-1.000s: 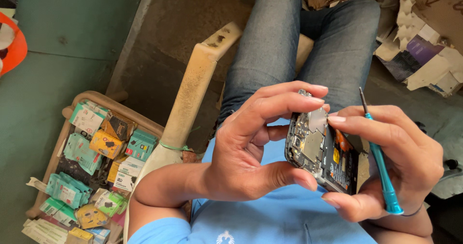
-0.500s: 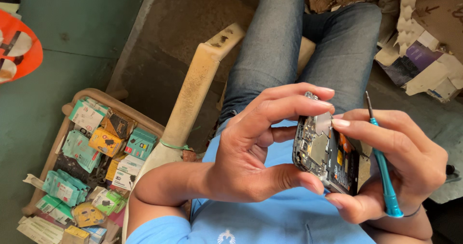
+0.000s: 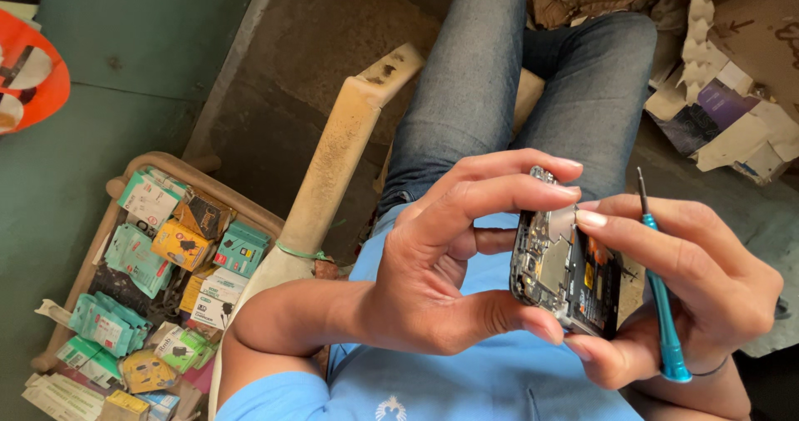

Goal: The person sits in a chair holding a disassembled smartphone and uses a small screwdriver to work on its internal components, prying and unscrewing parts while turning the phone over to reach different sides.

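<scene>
An opened mobile phone (image 3: 566,263), back cover off with circuit board and metal shields showing, is held over my lap between both hands. My left hand (image 3: 441,263) pinches it, thumb under the lower edge and fingers curled over the top. My right hand (image 3: 691,288) supports the phone's right side, its index fingertip resting on the board. A slim blue-handled screwdriver (image 3: 659,296) is tucked in my right hand, tip pointing up. I wear jeans (image 3: 533,96) and a light blue shirt.
A worn cream chair armrest (image 3: 333,180) runs at my left. Beside it stands a tray (image 3: 133,288) packed with several small coloured accessory boxes. Torn cardboard and paper scraps (image 3: 732,80) lie at the upper right. An orange object (image 3: 29,80) shows at the left edge.
The phone and both hands have shifted slightly up and to the right in view. The grips are unchanged.
</scene>
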`<state>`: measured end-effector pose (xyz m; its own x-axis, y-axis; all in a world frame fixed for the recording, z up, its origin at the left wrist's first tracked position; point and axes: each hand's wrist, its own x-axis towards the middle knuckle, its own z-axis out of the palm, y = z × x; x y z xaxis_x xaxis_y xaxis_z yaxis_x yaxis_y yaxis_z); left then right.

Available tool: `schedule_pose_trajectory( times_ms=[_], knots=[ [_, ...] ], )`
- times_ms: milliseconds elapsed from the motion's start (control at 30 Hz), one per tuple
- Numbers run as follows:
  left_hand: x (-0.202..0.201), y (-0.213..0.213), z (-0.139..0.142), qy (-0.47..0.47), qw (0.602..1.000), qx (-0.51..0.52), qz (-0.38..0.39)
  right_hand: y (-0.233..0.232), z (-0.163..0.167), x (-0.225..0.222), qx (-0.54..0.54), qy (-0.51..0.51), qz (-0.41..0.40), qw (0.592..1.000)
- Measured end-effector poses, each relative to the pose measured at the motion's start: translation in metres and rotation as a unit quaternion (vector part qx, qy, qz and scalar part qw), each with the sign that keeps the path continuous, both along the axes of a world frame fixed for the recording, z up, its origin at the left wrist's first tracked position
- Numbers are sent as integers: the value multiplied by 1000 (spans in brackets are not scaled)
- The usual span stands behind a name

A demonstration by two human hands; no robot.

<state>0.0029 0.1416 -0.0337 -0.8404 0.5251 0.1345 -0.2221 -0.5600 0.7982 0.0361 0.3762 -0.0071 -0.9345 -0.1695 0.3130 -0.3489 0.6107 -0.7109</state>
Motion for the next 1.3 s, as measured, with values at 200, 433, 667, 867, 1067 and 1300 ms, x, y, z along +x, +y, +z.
schedule_pose_trajectory(
  times_ms=[200,433,667,867,1067,1300],
  knots=[
    [-1,1,-1,17,1000,-10,9,-2,0,-2,-4,2,-4,1000],
    [-1,3,-1,21,1000,-7,13,-2,5,-2,16,-12,-3,1000],
    [-1,3,-3,47,998,-30,23,-1,5,-3,16,-13,0,1000],
    [-1,5,-3,43,998,-25,26,-1,5,-4,13,-15,4,1000],
    [-2,5,-1,56,997,-38,36,1,5,-6,13,-10,15,1000],
    [-2,4,-1,59,996,-48,39,2,2,-9,0,2,25,1000]
  ],
)
